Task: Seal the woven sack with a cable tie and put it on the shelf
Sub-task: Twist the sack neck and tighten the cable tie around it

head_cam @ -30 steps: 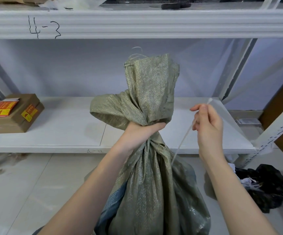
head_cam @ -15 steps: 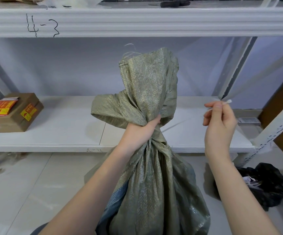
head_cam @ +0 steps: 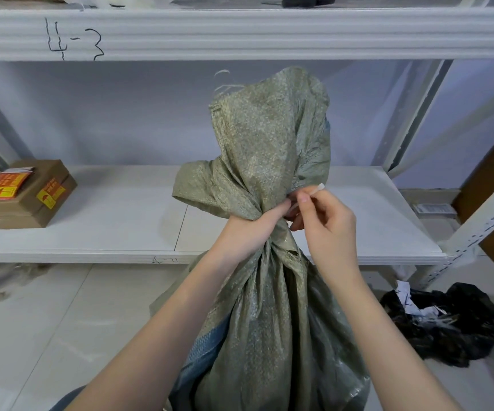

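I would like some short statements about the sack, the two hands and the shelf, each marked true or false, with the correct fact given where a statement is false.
1. The left hand grips the gathered neck of the woven sack. True.
2. The right hand hangs far from the sack, empty. False: it is at the neck, pinching the end of a white cable tie.
3. The sack already lies on the shelf. False: it stands in front of the shelf, held up by its neck.
4. A brown cardboard box with yellow labels sits at the left of the shelf. True.
5. A black bag lies on the floor at the right. True.
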